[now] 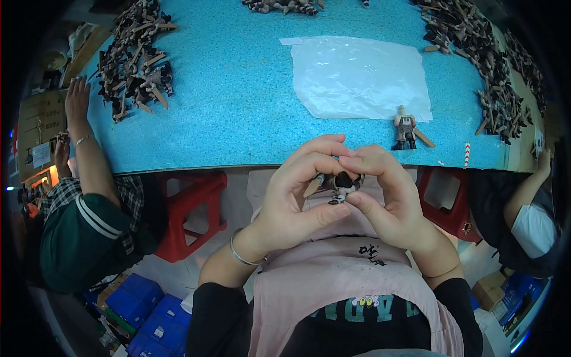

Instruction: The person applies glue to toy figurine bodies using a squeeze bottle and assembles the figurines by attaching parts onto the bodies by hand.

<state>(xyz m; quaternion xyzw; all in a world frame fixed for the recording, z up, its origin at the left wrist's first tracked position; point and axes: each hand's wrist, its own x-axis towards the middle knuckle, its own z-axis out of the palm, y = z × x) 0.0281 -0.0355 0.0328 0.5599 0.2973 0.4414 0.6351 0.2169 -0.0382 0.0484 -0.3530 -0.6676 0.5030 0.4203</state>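
Observation:
Just in front of the table's near edge, a small toy figure (341, 185) with dark and pale parts and a tan blade-like piece is held between both my hands. My left hand (297, 193) wraps round its left side, fingers above and thumb below. Fingertips of my right hand (386, 193) pinch it from the other side. Part of the figure is hidden behind the fingers. Another toy figure (405, 128), with a pale head, dark boots and a tan blade beside it, is on the table, beyond my right hand.
A clear plastic sheet (360, 77) lies on the blue table (232, 107). Piles of similar figures lie at the left (134, 65) and right (496, 77). Co-workers sit on both sides; red stools (193, 214) and blue bins (157, 321) stand below.

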